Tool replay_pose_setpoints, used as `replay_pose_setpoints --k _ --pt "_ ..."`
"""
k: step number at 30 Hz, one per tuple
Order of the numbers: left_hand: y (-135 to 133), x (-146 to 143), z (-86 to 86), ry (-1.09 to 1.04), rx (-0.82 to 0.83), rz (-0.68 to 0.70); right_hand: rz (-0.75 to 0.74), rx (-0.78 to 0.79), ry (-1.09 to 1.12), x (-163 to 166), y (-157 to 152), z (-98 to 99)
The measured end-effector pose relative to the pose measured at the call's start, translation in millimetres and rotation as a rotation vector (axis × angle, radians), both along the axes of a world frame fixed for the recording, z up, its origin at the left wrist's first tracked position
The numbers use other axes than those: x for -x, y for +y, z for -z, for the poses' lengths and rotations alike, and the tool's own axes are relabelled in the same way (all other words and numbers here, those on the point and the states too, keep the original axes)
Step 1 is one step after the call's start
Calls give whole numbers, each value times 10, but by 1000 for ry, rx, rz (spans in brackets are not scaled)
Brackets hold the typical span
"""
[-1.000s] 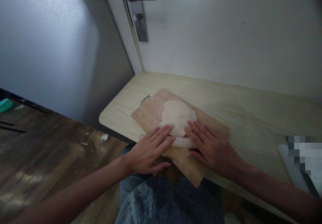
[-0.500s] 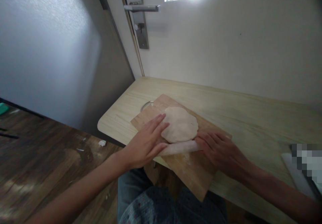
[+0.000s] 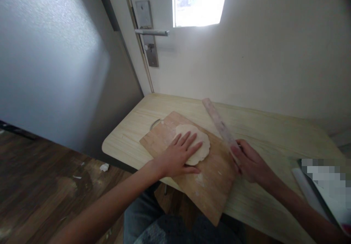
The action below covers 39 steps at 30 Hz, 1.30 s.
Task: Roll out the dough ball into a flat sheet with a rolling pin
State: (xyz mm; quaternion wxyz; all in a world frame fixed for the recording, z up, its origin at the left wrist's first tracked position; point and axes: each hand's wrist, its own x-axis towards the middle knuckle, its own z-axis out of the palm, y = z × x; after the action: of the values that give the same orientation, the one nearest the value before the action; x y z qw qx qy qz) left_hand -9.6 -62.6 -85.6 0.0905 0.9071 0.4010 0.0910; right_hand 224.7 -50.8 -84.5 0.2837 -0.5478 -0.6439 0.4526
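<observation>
A flat, roundish sheet of dough (image 3: pixel 204 145) lies on a wooden cutting board (image 3: pixel 211 192) dusted with flour. My left hand (image 3: pixel 182 154) rests flat over the dough's left part, fingers spread, covering some of it. To the right, my right hand (image 3: pixel 248 161) is wrapped around the near end of a pale rolling pin (image 3: pixel 216 119). The pin is lifted off the dough and slants up and away to the left, past the board's right edge. The board sits at an angle and juts over the table's front edge.
The light wood table (image 3: pixel 274 134) stands against a white door with a metal handle (image 3: pixel 152 32). A metal ring (image 3: pixel 155 122) shows at the board's far left corner. At the right lies a partly blurred flat object (image 3: pixel 323 185). White scraps (image 3: pixel 104 167) lie on the floor.
My right hand has raised the rolling pin off the board and swung it to the right. My left hand has left the pin and moved onto the dough. The view has tilted up slightly.
</observation>
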Motion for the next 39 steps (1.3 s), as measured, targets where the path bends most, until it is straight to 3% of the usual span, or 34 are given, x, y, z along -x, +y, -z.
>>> replay_pose_setpoints --k 6,13,19,22,25,31,34,39 --pt "11 -69 124 118 -192 7 58 74 124 167 39 104" --pt "-53 -22 86 281 -431 92 84 9 184 167 28 148" --pt "20 51 104 252 -469 45 90 -36 187 171 22 195" --pt "85 44 57 190 -394 -1 104 -44 199 168 4 202" --pt "150 -5 -126 47 -255 -176 116 -47 228 167 -22 190" --pt "237 -15 -550 -593 1 -544 153 -44 246 181 -48 161" --pt "195 1 -505 -889 270 -605 148 -45 234 179 -46 165" --pt "47 -15 -131 -1093 643 -729 139 -45 231 163 -30 198"
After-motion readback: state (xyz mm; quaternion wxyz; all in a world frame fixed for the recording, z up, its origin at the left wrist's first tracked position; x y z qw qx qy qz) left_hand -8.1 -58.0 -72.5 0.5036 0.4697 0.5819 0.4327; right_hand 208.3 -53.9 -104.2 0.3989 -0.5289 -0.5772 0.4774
